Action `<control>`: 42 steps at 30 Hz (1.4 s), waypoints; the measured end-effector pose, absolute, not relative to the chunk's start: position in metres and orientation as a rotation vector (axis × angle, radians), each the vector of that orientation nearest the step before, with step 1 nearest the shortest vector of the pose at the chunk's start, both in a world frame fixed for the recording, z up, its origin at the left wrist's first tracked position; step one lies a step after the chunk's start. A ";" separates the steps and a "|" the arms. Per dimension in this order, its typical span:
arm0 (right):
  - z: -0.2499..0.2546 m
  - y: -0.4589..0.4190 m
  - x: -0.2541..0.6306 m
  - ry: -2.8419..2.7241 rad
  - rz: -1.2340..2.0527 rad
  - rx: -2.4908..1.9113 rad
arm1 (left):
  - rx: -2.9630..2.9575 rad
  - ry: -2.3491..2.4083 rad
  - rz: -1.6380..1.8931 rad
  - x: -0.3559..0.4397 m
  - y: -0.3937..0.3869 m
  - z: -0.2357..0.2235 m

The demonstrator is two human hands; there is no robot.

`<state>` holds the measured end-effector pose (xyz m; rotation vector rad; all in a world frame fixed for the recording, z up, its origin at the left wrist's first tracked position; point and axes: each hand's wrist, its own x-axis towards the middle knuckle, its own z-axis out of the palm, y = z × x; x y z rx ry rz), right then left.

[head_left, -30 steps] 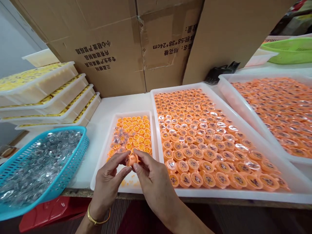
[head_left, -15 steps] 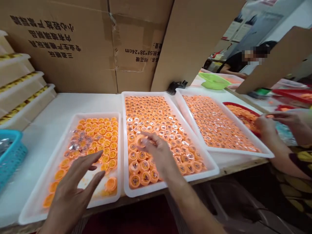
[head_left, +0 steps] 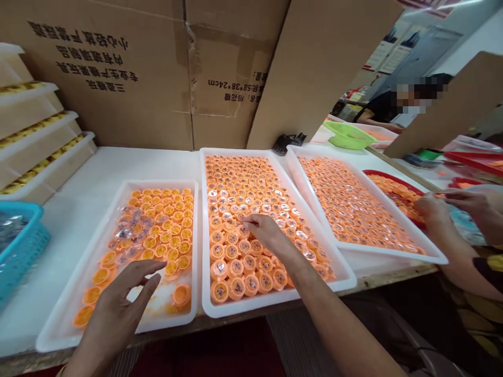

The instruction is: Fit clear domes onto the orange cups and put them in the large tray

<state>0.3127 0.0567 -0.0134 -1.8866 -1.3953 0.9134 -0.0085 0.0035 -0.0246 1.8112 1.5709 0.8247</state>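
My left hand (head_left: 120,298) hovers over the near end of the left white tray (head_left: 195,298), thumb and fingers apart, with nothing between them. That tray holds small orange cups (head_left: 172,239) with yellow bits inside, and a heap of small clear, dark-printed pieces (head_left: 135,222). Over the middle white tray (head_left: 214,310), my right hand (head_left: 267,233) has its thumb and fingertips drawn together among the cups. Whether a piece is pinched there I cannot make out. Rows of orange cups (head_left: 236,268) with shiny, printed clear tops fill this tray. One orange cup (head_left: 181,295) stands apart in the left tray's near right corner.
A third tray (head_left: 393,251) of orange cups lies to the right, beside a red basin (head_left: 396,191) where another person's hands (head_left: 436,204) work. Stacked trays (head_left: 47,152) and a blue basket (head_left: 23,246) stand at left. Cardboard (head_left: 145,115) walls the back; a black object (head_left: 288,144) sits against it.
The orange cup my right hand held is out of its raised grasp, and the fingers have come closer together, slightly to the right. My left hand has moved slightly down, still open.
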 end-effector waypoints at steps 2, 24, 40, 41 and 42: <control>-0.015 0.058 0.314 -1.435 0.919 -1.894 | 1.792 1.558 0.871 -0.008 0.003 -0.024; 0.001 0.009 0.152 -2.366 0.370 -1.776 | 2.408 2.066 0.293 -0.033 0.067 -0.032; -0.023 0.023 0.128 -2.736 0.026 -1.506 | 1.733 1.935 0.710 -0.058 0.037 -0.026; -0.023 0.025 0.128 -2.760 0.011 -1.475 | 1.652 1.874 0.762 -0.059 0.035 -0.025; -0.022 0.027 0.128 -2.784 -0.004 -1.444 | 1.559 1.808 0.815 -0.060 0.032 -0.025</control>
